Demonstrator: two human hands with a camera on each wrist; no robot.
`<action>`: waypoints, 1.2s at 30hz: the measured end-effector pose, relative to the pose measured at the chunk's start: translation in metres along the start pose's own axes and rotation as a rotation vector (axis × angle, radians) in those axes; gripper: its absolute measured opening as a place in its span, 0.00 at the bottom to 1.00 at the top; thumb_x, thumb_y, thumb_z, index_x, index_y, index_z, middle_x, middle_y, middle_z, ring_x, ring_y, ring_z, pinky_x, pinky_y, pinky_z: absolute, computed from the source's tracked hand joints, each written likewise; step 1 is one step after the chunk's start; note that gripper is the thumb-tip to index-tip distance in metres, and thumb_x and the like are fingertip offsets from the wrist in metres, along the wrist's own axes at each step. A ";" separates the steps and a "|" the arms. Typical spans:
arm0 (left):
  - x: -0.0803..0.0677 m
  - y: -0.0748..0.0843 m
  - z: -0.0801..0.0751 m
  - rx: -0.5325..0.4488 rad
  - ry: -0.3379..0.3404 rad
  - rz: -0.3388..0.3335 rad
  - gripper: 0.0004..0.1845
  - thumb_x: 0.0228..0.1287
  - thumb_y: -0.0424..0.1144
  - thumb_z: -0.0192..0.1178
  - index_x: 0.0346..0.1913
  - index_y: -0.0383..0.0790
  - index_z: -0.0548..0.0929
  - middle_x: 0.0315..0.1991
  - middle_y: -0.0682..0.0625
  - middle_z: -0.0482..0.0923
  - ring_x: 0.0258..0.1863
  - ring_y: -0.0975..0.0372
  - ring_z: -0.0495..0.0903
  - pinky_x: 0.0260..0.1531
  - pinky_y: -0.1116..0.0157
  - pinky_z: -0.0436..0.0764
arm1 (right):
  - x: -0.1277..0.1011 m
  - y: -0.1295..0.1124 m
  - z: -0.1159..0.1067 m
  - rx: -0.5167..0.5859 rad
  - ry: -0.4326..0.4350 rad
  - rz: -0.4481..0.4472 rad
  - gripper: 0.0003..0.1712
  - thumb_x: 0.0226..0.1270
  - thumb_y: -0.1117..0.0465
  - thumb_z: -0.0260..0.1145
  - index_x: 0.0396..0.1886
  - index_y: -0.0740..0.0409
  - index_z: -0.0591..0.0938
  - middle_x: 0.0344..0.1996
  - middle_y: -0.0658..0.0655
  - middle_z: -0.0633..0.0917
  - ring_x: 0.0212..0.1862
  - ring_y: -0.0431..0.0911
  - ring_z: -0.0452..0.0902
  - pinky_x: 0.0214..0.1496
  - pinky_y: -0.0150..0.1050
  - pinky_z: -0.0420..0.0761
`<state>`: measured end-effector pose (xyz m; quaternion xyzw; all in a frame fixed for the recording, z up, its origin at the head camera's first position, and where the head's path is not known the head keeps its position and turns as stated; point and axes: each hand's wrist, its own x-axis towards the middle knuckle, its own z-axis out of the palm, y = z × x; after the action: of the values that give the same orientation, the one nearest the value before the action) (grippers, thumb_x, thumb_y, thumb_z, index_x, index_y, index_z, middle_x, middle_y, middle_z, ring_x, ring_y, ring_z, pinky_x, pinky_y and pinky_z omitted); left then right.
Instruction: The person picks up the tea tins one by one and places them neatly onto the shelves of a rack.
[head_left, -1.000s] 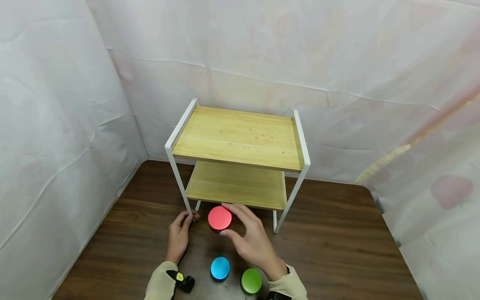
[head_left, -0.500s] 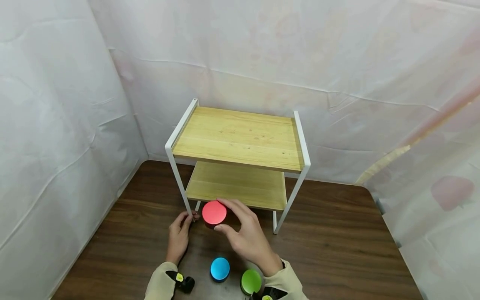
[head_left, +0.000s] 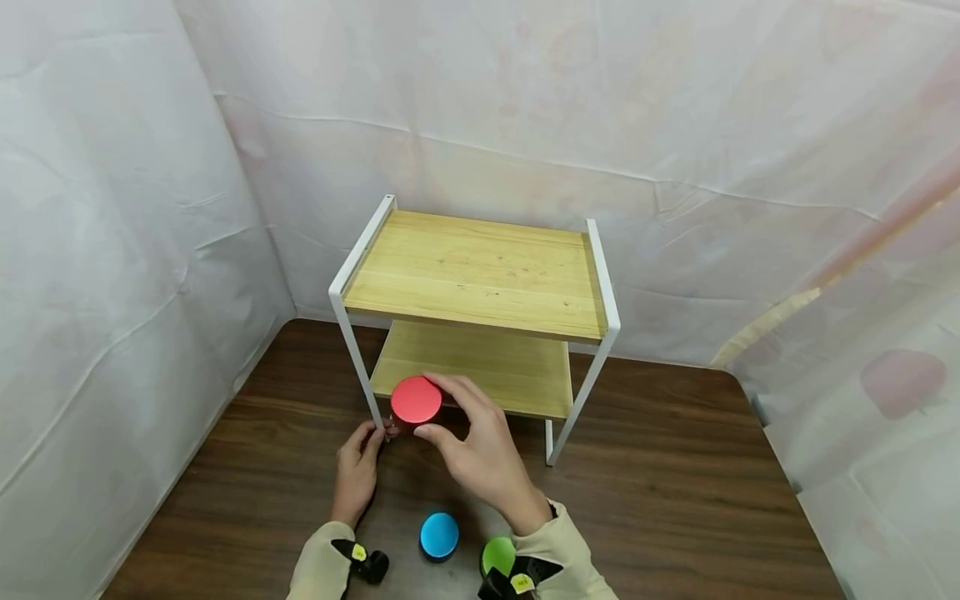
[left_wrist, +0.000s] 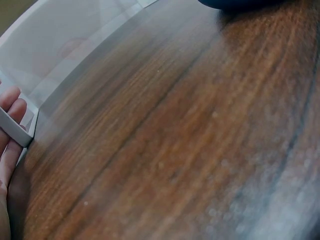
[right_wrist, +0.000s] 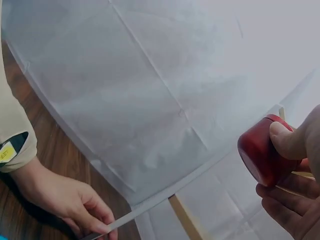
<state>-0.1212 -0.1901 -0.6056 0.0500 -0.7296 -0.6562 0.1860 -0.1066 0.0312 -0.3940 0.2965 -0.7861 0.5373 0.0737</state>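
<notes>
My right hand (head_left: pixel 468 433) grips a round red container (head_left: pixel 416 401) by its sides and holds it in the air at the front left of the lower shelf (head_left: pixel 480 371) of a white-framed wooden rack (head_left: pixel 474 275). The right wrist view shows the red container (right_wrist: pixel 262 152) pinched between thumb and fingers. My left hand (head_left: pixel 358 467) rests on the table with its fingers round the rack's front left leg (head_left: pixel 363 392); that leg's foot (left_wrist: pixel 15 129) lies against the fingers in the left wrist view.
A blue round container (head_left: pixel 439 535) and a green one (head_left: pixel 497 555) stand on the dark wooden table (head_left: pixel 675 500) near my wrists. White sheeting walls close in the left, back and right sides. The rack's top shelf (head_left: pixel 480 275) is bare.
My right hand has lifted the red container up and to the left, from above the table toward the lower shelf's front edge. The left hand has stayed on the rack's leg.
</notes>
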 end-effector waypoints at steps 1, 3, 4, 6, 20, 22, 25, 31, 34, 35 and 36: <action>0.000 0.000 0.000 0.002 -0.001 -0.003 0.13 0.84 0.38 0.53 0.53 0.35 0.86 0.47 0.38 0.89 0.49 0.66 0.87 0.52 0.74 0.82 | 0.001 -0.001 0.000 0.002 0.001 0.003 0.35 0.67 0.58 0.78 0.73 0.46 0.78 0.64 0.47 0.83 0.67 0.43 0.80 0.67 0.49 0.83; 0.000 0.001 0.001 0.002 -0.001 -0.003 0.13 0.84 0.38 0.53 0.53 0.36 0.86 0.46 0.38 0.89 0.48 0.66 0.87 0.52 0.74 0.82 | 0.004 -0.003 0.000 0.009 0.004 0.005 0.35 0.67 0.59 0.78 0.73 0.47 0.78 0.64 0.48 0.83 0.66 0.44 0.80 0.66 0.49 0.83; 0.000 0.000 0.001 -0.005 0.000 -0.001 0.13 0.84 0.38 0.54 0.53 0.35 0.86 0.46 0.37 0.89 0.48 0.65 0.87 0.52 0.74 0.82 | 0.006 -0.003 0.000 0.011 0.003 0.007 0.35 0.67 0.59 0.78 0.73 0.48 0.78 0.64 0.48 0.83 0.66 0.44 0.80 0.66 0.49 0.83; 0.002 0.000 0.002 -0.010 0.004 0.009 0.13 0.84 0.39 0.54 0.52 0.35 0.86 0.46 0.37 0.89 0.48 0.64 0.88 0.52 0.74 0.82 | 0.009 -0.005 -0.001 0.016 0.000 0.003 0.35 0.68 0.59 0.77 0.73 0.50 0.78 0.63 0.48 0.83 0.66 0.44 0.80 0.66 0.50 0.83; 0.003 -0.003 0.003 0.021 0.005 0.018 0.14 0.84 0.40 0.54 0.52 0.35 0.87 0.45 0.37 0.89 0.48 0.64 0.88 0.51 0.75 0.82 | 0.027 -0.017 -0.003 0.002 -0.001 -0.057 0.34 0.67 0.58 0.78 0.72 0.49 0.79 0.61 0.48 0.84 0.63 0.42 0.82 0.65 0.50 0.84; 0.003 -0.003 0.004 0.021 0.004 0.015 0.14 0.84 0.41 0.54 0.52 0.36 0.87 0.45 0.38 0.90 0.48 0.65 0.88 0.51 0.75 0.82 | 0.029 -0.020 -0.002 0.002 -0.007 -0.061 0.34 0.67 0.59 0.78 0.72 0.49 0.78 0.61 0.48 0.84 0.63 0.42 0.82 0.65 0.48 0.84; 0.001 -0.004 0.004 0.025 -0.003 0.011 0.14 0.84 0.42 0.54 0.52 0.38 0.87 0.45 0.41 0.90 0.48 0.68 0.87 0.51 0.76 0.82 | 0.031 -0.022 -0.002 0.003 -0.014 -0.070 0.34 0.67 0.59 0.78 0.72 0.50 0.78 0.61 0.48 0.84 0.62 0.41 0.82 0.65 0.44 0.84; -0.001 -0.005 0.003 0.026 -0.005 0.026 0.13 0.84 0.40 0.54 0.52 0.38 0.87 0.45 0.41 0.90 0.48 0.65 0.88 0.52 0.76 0.81 | 0.037 -0.027 -0.001 -0.005 -0.024 -0.100 0.34 0.67 0.60 0.78 0.72 0.51 0.79 0.62 0.49 0.84 0.63 0.42 0.82 0.66 0.45 0.84; -0.001 -0.004 0.003 0.019 -0.005 0.032 0.13 0.84 0.39 0.53 0.53 0.36 0.87 0.45 0.39 0.90 0.49 0.61 0.88 0.51 0.76 0.81 | 0.041 -0.030 -0.001 -0.013 -0.032 -0.110 0.34 0.68 0.61 0.77 0.72 0.52 0.79 0.62 0.50 0.84 0.63 0.42 0.83 0.66 0.44 0.84; -0.001 -0.004 0.003 0.018 -0.006 0.033 0.13 0.84 0.39 0.53 0.53 0.36 0.87 0.45 0.39 0.90 0.49 0.60 0.88 0.51 0.76 0.81 | 0.042 -0.032 -0.001 -0.016 -0.035 -0.115 0.34 0.68 0.61 0.77 0.72 0.53 0.79 0.62 0.50 0.84 0.63 0.42 0.83 0.66 0.44 0.84; -0.001 -0.004 0.003 0.017 -0.007 0.032 0.14 0.84 0.39 0.53 0.53 0.36 0.86 0.45 0.39 0.90 0.49 0.60 0.88 0.51 0.76 0.81 | 0.043 -0.034 -0.002 -0.021 -0.037 -0.120 0.34 0.68 0.61 0.77 0.72 0.54 0.78 0.62 0.50 0.84 0.63 0.42 0.83 0.66 0.43 0.84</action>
<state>-0.1225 -0.1873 -0.6097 0.0376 -0.7366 -0.6469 0.1935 -0.1238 0.0075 -0.3476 0.3523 -0.7737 0.5182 0.0940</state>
